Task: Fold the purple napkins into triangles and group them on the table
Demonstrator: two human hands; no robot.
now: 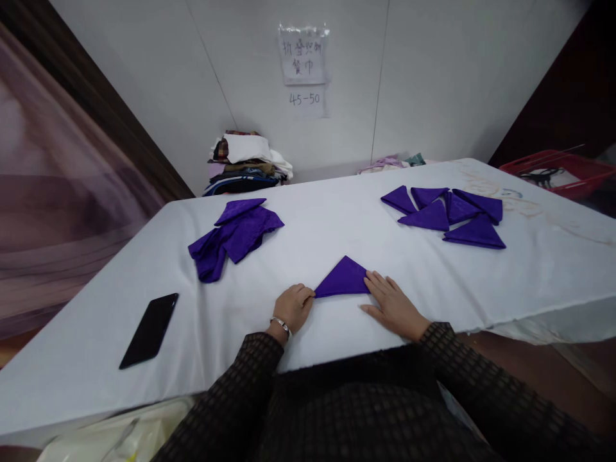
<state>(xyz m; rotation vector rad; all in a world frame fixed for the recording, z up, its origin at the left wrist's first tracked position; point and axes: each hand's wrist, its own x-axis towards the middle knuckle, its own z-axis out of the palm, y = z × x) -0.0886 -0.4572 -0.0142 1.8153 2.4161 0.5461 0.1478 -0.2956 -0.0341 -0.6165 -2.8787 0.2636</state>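
A purple napkin [342, 277], folded into a triangle, lies on the white-covered table in front of me with its peak pointing away. My left hand [293, 307] pinches its left corner between thumb and fingers. At the opposite corner, my right hand [395, 307] rests with fingers stretched out flat and thumb apart on the cloth. Several folded purple triangles [474, 232] lie partly overlapping to the far right. Over on the left is a loose, crumpled heap of purple napkins [235, 237].
A black phone [150, 330] lies on the white tablecloth [308, 237] at the left. Behind the table's back edge is a stack of folded clothes [248, 167]. A red basket [577, 183] stands beyond the right end. Handwritten paper signs [303, 58] hang on the wall.
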